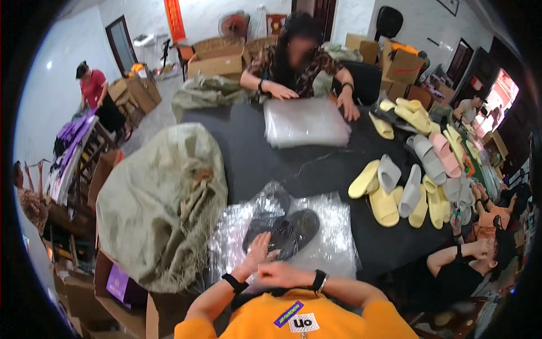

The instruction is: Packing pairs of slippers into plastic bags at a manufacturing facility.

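Observation:
A pair of dark slippers (299,231) lies inside a clear plastic bag (272,199) in front of me. My left hand (258,252) rests on the bagged slippers with its fingers stretched out. Just nearer to me, my right hand (280,274) is closed, its fingers curled; what it holds, if anything, is hidden. Beneath the slippers is a spread of clear plastic bags (333,226) at the near edge of the black table (243,147).
A bulging green woven sack (161,203) stands at the left beside cardboard boxes. Yellow, grey and pink slippers (384,206) cover the table's right side. Across from me, a person touches a stack of clear bags (307,121). Another person (468,265) sits at the near right.

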Action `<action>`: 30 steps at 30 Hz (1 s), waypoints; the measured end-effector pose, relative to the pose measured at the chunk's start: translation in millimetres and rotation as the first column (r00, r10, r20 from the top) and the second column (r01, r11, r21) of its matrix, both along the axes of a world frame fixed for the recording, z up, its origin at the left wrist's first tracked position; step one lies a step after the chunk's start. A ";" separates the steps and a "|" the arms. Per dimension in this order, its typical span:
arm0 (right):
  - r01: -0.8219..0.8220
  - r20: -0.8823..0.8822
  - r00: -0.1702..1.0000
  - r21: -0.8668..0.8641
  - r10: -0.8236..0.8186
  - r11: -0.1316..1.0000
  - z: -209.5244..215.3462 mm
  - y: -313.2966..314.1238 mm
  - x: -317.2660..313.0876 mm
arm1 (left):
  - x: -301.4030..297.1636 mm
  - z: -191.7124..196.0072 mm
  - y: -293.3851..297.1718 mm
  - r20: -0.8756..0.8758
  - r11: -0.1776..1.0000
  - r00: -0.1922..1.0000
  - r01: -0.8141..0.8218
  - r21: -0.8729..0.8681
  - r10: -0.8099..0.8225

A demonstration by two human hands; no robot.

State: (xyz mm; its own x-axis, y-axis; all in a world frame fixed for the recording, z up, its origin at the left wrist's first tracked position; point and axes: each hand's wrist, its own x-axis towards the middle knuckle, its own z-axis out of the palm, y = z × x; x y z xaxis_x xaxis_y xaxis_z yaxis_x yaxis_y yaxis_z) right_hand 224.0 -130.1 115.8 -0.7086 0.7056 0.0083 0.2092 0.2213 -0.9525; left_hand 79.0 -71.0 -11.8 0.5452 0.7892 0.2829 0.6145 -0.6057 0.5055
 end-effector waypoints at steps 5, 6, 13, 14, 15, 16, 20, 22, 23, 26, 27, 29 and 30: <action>-0.015 0.064 0.998 0.268 -0.002 0.963 -15.5 -0.4 0.3 | 26.6 21.7 28.6 -0.380 0.975 0.924 -0.057 -0.216 -0.030; 0.188 -0.016 0.980 0.421 -0.200 0.887 -16.0 0.5 12.2 | 25.4 15.9 30.6 -0.383 0.985 0.923 -0.031 -0.169 -0.037; 0.736 0.429 0.246 0.501 -0.869 0.455 -103.5 20.3 139.8 | 34.4 19.1 37.0 -0.312 0.977 0.947 0.004 -0.214 -0.072; 0.690 0.432 0.305 0.514 -0.849 0.509 -119.9 20.5 149.6 | 49.9 22.5 35.9 -0.324 0.972 0.945 -0.045 -0.229 -0.033; 0.649 0.417 0.382 0.514 -0.825 0.560 -133.3 17.9 149.3 | 58.8 24.3 33.9 -0.364 0.967 0.931 -0.109 -0.231 0.018; 0.657 0.452 0.483 0.381 -0.751 0.651 -139.7 17.5 147.1 | 59.5 25.4 36.4 -0.416 0.961 0.906 -0.182 -0.207 0.082; 0.794 0.460 0.454 0.179 -0.763 0.581 -102.9 24.4 126.4 | 56.5 1.6 48.5 -0.346 0.971 0.925 -0.210 -0.117 0.159; 0.864 0.348 0.370 0.212 -0.861 0.457 -104.0 20.0 143.3 | 61.4 -1.4 42.9 -0.186 0.984 0.967 -0.179 -0.010 0.174; 0.899 0.250 0.300 0.247 -0.921 0.361 -107.5 22.1 147.5 | 56.3 -0.4 47.0 -0.127 0.991 0.987 -0.112 -0.071 0.102; 0.943 0.153 0.330 -0.108 -0.932 0.316 -83.2 2.8 149.0 | 32.9 7.5 37.6 -0.101 0.993 0.995 -0.007 -0.119 -0.005; 0.849 0.091 0.434 -0.375 -0.896 0.372 -59.5 -3.7 147.6 | 33.3 15.7 31.3 0.018 0.999 1.000 0.020 -0.029 -0.019; 0.728 0.039 0.532 -0.532 -0.846 0.432 -64.9 -21.9 148.2 | 25.2 28.9 16.0 0.105 0.993 0.992 0.057 0.100 -0.067; 0.674 -0.035 0.556 -0.565 -0.831 0.475 -72.2 -20.2 145.7 | 18.1 33.0 17.1 0.080 0.982 0.994 0.065 0.176 -0.080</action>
State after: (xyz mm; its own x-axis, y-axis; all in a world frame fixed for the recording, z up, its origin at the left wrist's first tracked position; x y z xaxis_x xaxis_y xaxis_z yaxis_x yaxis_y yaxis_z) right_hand 369.7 -150.3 43.6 0.0860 0.9263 -0.3669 -0.1979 -0.3451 -0.9175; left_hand 97.1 -53.9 21.2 0.5663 0.6835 0.4606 0.5243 -0.7299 0.4386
